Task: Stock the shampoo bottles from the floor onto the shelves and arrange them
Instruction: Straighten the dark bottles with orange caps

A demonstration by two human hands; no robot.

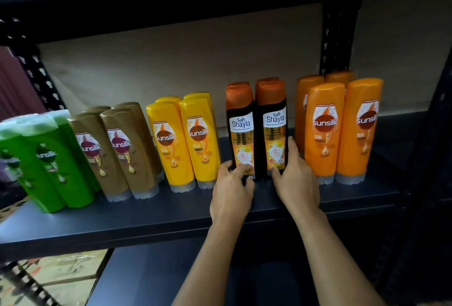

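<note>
Now, both hands apparently grip Shayla btls (256,134)

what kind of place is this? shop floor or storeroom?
Likely a shop's stockroom or a plain retail shelf; can't tell which. Cues: a dark metal shelf on slotted uprights, shampoo grouped by colour, from green bottles to orange bottles, and cardboard boxes below.

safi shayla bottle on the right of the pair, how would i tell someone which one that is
On the dark shelf, pass the yellow sunsilk bottles to the two black bottles with orange caps. It is the right-hand black bottle, next to the orange sunsilk bottles, with the right hand gripping its base.
</note>
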